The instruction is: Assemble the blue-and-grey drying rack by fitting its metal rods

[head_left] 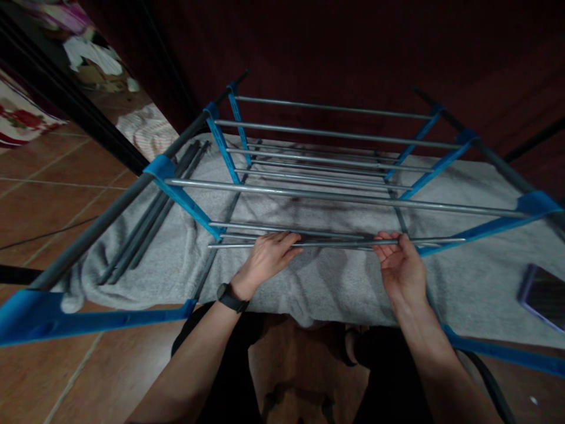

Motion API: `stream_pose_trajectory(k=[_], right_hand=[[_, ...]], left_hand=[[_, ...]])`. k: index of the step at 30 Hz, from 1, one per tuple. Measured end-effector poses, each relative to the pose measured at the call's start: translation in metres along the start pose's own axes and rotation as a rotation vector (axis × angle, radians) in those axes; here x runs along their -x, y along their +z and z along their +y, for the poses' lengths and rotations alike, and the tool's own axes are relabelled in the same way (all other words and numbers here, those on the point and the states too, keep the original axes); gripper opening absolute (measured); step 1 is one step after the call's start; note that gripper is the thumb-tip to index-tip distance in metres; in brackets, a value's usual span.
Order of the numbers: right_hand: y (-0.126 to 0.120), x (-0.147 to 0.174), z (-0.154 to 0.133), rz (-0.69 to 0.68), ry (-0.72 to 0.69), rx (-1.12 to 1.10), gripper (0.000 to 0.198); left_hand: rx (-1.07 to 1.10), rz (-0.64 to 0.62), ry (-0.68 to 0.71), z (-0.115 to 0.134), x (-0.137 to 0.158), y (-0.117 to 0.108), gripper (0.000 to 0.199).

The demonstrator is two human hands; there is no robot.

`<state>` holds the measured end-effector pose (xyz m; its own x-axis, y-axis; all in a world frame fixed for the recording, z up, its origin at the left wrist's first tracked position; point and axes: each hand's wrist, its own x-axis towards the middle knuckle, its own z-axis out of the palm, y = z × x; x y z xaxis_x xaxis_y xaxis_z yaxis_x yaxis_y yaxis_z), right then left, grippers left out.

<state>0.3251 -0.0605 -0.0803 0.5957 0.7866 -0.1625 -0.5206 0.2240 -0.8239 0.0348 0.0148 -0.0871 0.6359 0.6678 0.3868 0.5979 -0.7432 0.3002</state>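
While both hands hold a thin metal rod (339, 242) crosswise just below the view's centre, the left hand (273, 254), at six o'clock, closes over it from above; the right hand (402, 268), toward four o'clock, pinches it, palm upward. Blue brackets (188, 203) and metal bars (309, 194) form the rack around it. Loose tubes (153, 219) lie on a grey blanket (335, 285) at nine o'clock; a phone (547, 297) rests between three and four.
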Motion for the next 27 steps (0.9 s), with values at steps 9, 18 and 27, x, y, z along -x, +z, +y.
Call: stream_pose_trajectory(k=[9,18,27], right_hand=[[0.0008,0.0009,-0.0027,-0.022,0.013,-0.031,0.013],[0.0025,0.0015,-0.0035,-0.019,0.020,-0.017,0.013],[0.0014,0.0011,-0.0038,-0.103,0.041,-0.012,0.007]], left_hand=[[-0.010,0.002,-0.017,0.0006,-0.0014,0.0001,0.024],[0.035,-0.048,-0.060,0.0011,-0.0012,-0.0002,0.024],[-0.009,-0.046,-0.039,0.0002,-0.0017,0.0002,0.025]])
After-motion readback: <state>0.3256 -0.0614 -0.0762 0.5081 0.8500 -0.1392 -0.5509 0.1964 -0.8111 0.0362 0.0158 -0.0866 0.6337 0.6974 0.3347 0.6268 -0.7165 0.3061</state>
